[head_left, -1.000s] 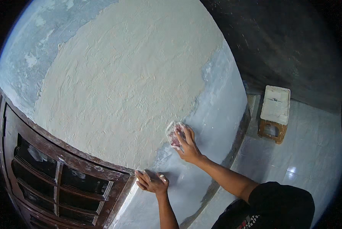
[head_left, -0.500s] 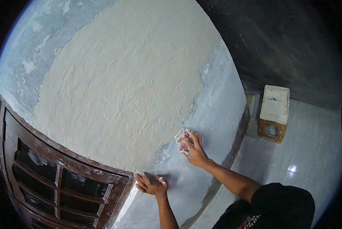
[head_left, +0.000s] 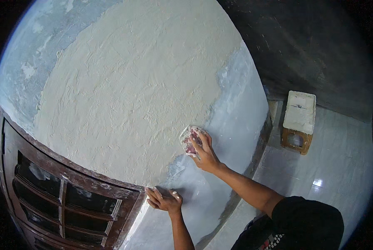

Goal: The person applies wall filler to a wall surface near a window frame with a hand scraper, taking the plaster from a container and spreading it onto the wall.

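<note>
A wall bears a wide patch of rough cream plaster, with smoother pale blue-grey wall around it. At the patch's lower right edge, my right hand is closed on a red pad smeared with white plaster and pressed flat against the wall. Whether the pad is a sponge or a folded cloth is hard to tell. My left hand leans on the wall beside the corner of a brown wooden frame, fingers apart and specked with white. It holds nothing that I can see.
Lower left is a brown wooden door or window with dark panes. On the right, a tray of cream plaster rests on a brown stool above a glossy tiled floor. A dark wall rises behind it.
My right hand has slid the pad up and left across the wall, from the bare edge onto the plaster. My left hand stays in nearly the same place.
</note>
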{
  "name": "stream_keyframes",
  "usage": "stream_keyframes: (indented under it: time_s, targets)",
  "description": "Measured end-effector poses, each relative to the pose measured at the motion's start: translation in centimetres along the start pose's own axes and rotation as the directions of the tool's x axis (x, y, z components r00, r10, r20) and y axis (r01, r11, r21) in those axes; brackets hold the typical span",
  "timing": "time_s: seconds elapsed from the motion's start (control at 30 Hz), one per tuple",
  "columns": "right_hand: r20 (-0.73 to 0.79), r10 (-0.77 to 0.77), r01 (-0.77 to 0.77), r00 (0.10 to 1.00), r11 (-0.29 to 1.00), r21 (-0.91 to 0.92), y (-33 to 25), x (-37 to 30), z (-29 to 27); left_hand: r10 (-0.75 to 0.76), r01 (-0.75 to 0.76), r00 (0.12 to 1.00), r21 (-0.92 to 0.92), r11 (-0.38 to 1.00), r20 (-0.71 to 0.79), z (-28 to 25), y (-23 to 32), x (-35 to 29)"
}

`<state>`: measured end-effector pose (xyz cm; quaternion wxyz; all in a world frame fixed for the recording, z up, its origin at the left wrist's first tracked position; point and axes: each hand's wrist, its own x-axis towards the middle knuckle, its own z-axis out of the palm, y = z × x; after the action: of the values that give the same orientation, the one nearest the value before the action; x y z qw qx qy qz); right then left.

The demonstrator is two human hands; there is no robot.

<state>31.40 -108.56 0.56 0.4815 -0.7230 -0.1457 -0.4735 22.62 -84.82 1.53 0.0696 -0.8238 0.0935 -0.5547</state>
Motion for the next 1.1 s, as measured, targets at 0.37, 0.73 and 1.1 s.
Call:
stream_keyframes:
  time_s: [0.37, 0.73, 1.1]
  targets:
    - [-0.031, -0.028, 0.03, 0.999, 0.998, 0.062, 1.5, -0.6, -0.3, 0.004, -0.004, 1.0, 0.024, 1.0, -0.001, 0.4, -0.3, 0.3]
    - [-0.013, -0.007, 0.007, 1.0, 1.0, 0.016, 2.1, -2.4, -0.1, 0.012, -0.012, 1.0, 0.018, 1.0, -0.012, 0.2, -0.1, 0.1]
    - [0.022, 0.089, -0.09, 0.996, 0.994, 0.067, 1.6, -3.8, 0.1, -0.007, 0.007, 1.0, -0.004, 1.0, 0.003, 0.5, -0.1, 0.1]
